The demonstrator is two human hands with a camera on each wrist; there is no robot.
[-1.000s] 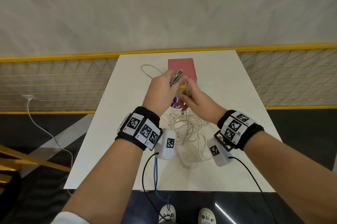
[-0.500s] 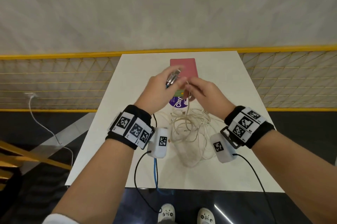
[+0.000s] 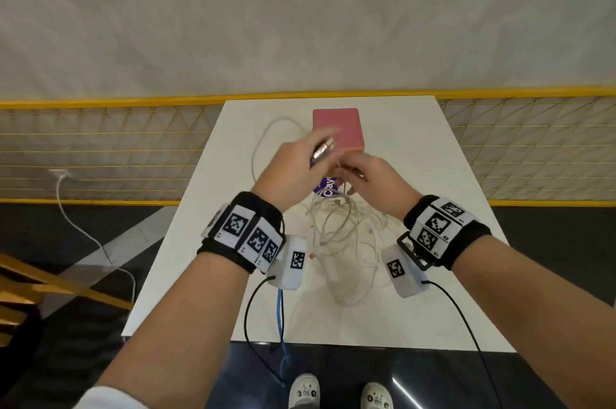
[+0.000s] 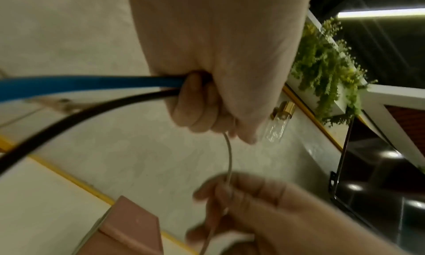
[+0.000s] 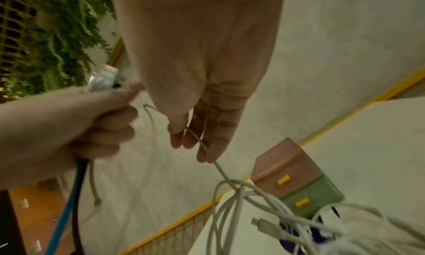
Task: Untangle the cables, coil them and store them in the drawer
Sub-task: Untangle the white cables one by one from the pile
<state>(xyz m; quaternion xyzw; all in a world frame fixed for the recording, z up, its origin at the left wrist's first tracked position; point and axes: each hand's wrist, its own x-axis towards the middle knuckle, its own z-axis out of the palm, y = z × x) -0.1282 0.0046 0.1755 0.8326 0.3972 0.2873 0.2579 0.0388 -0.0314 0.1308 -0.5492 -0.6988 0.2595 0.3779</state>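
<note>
A tangle of white cables lies mid-table, seen close in the right wrist view as the tangle. My left hand hovers above it, its fist gripping a blue cable and a black cable, with metal plugs sticking out on top. A thin white cable runs from that fist to my right hand. My right hand pinches this cable between thumb and fingers. The drawer box has a pink top, a green lower drawer and yellow handles, both drawers closed.
The white table is narrow, with the pink box at its far end. A purple label lies under my hands. The blue cable hangs over the near edge. Yellow-railed mesh fencing flanks the table.
Both hands stay above the tangle. The right hand has shifted slightly right, drawing the thin white cable away from the left fist. A white loop shows left of the pink box.
</note>
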